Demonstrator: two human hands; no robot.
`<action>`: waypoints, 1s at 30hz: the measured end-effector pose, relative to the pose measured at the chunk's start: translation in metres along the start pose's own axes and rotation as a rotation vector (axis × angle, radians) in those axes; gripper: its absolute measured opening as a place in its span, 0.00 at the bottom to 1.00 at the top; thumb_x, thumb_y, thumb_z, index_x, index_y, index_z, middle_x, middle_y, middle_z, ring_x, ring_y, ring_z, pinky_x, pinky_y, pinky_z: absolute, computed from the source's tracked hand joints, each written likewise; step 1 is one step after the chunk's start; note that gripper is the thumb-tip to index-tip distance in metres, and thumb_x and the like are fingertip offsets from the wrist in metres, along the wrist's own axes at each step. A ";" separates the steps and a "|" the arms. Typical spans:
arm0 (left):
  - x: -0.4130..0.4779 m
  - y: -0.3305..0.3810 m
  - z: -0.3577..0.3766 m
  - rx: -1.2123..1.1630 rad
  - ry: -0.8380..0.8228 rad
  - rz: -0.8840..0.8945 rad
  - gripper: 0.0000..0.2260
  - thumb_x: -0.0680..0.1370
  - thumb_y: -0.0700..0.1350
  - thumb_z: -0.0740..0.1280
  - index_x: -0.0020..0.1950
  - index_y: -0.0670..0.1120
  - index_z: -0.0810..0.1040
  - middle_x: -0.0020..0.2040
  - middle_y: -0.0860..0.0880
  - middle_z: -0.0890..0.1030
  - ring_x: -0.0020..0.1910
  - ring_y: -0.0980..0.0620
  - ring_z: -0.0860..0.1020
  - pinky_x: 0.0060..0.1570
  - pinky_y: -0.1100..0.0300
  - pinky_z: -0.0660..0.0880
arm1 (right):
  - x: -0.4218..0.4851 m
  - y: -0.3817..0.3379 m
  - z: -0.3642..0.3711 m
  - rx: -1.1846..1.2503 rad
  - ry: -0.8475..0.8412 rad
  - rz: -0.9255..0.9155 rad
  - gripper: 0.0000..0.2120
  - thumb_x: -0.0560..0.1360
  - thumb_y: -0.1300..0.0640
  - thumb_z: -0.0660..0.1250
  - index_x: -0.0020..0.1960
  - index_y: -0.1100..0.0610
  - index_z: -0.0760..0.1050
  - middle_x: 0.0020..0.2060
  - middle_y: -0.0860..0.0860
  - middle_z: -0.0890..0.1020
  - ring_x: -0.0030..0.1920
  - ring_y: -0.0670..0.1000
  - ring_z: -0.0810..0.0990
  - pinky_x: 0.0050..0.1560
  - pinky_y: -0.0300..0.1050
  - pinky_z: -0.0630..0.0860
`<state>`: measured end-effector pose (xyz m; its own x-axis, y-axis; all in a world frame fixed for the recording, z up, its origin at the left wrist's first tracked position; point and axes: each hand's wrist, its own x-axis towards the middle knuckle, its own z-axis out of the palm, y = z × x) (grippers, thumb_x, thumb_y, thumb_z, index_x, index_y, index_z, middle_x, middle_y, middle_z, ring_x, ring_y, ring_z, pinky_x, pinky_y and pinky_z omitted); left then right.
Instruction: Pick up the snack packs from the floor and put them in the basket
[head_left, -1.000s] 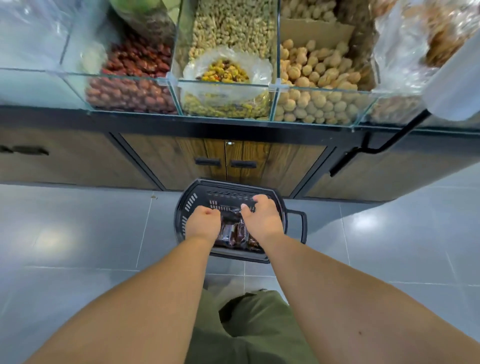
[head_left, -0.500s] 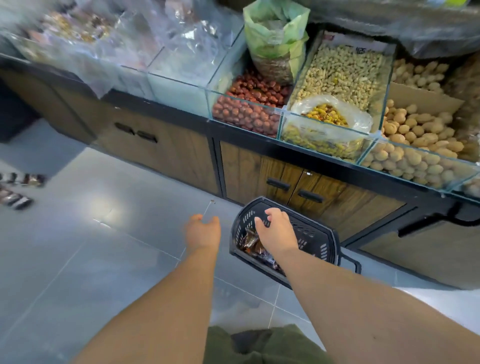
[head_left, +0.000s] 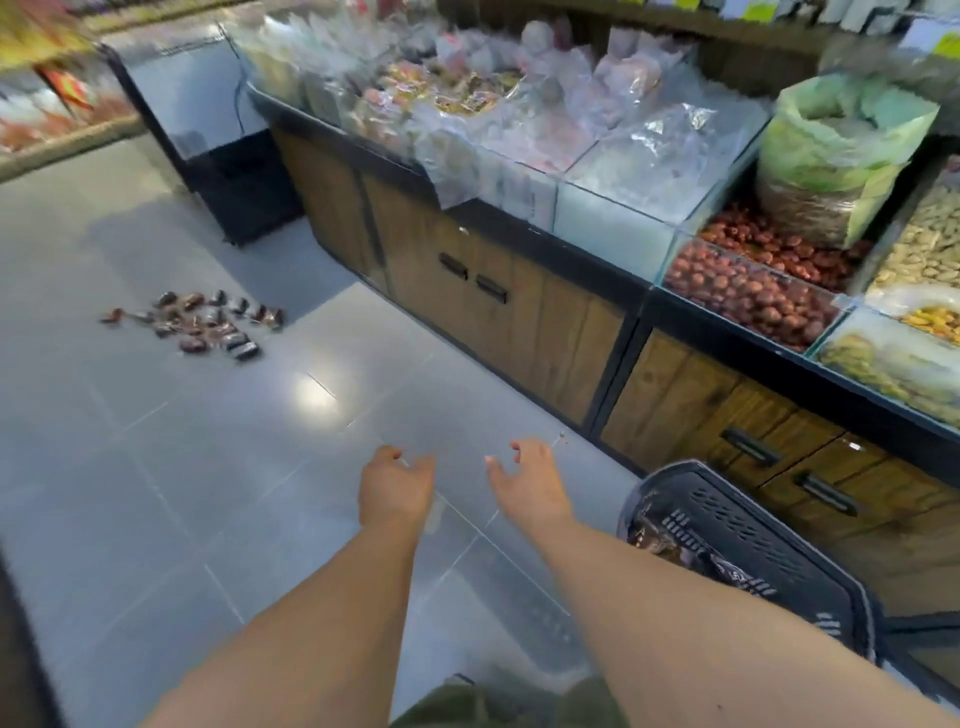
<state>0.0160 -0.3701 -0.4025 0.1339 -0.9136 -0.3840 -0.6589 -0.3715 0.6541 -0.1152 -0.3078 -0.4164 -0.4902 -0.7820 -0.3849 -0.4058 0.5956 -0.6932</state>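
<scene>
- I see my left hand (head_left: 397, 488) stretched out over the grey floor (head_left: 156, 467), its fingers (head_left: 415, 464) a little curled and apart, holding nothing.
- My right hand (head_left: 527, 486) is just beside it, also over the floor; its fingers (head_left: 496, 467) are spread and empty.
- The two hands do not touch each other; a strip of bare tile shows between them.
- The snack packs (head_left: 208, 325) lie in a loose heap on the floor, well apart from both hands, far ahead of the fingers and to the left of them.
- The packs are small and dark, brown and black; they are blurred, so I cannot count them.
- The basket (head_left: 753, 545) is black with slotted walls and stands on the floor to the right of my right fingers, near my right forearm.
- Inside the basket I see some dark wrapped packs (head_left: 670, 545) against its near wall.
- Behind the basket and past the fingers runs a wooden cabinet (head_left: 519, 322) with black handles.
- On top of the cabinet there are glass bins; the bin with red-brown dried fruit (head_left: 753, 291) is far to the right of the fingers, and a green bag (head_left: 831, 150) stands behind it.
</scene>
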 end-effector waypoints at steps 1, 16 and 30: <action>0.006 -0.009 -0.012 -0.006 0.014 -0.007 0.22 0.75 0.49 0.66 0.66 0.41 0.71 0.61 0.41 0.76 0.59 0.41 0.76 0.57 0.54 0.72 | 0.001 -0.011 0.012 -0.025 -0.025 -0.015 0.24 0.78 0.48 0.64 0.68 0.60 0.66 0.66 0.56 0.69 0.66 0.55 0.69 0.66 0.46 0.64; 0.145 -0.088 -0.134 -0.047 0.263 -0.305 0.25 0.76 0.53 0.63 0.71 0.45 0.68 0.67 0.44 0.71 0.64 0.42 0.72 0.63 0.47 0.70 | 0.090 -0.178 0.174 -0.279 -0.376 -0.290 0.26 0.78 0.47 0.62 0.71 0.58 0.64 0.69 0.54 0.66 0.68 0.54 0.68 0.68 0.45 0.65; 0.348 -0.068 -0.241 -0.247 0.498 -0.512 0.23 0.77 0.50 0.63 0.69 0.43 0.69 0.66 0.43 0.71 0.63 0.43 0.72 0.60 0.51 0.70 | 0.233 -0.377 0.303 -0.400 -0.549 -0.504 0.25 0.78 0.45 0.61 0.69 0.57 0.65 0.66 0.54 0.68 0.65 0.55 0.70 0.65 0.48 0.69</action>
<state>0.2859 -0.7025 -0.4230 0.7359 -0.5617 -0.3780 -0.2471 -0.7426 0.6225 0.1575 -0.7701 -0.4297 0.2253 -0.8882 -0.4004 -0.7689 0.0903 -0.6330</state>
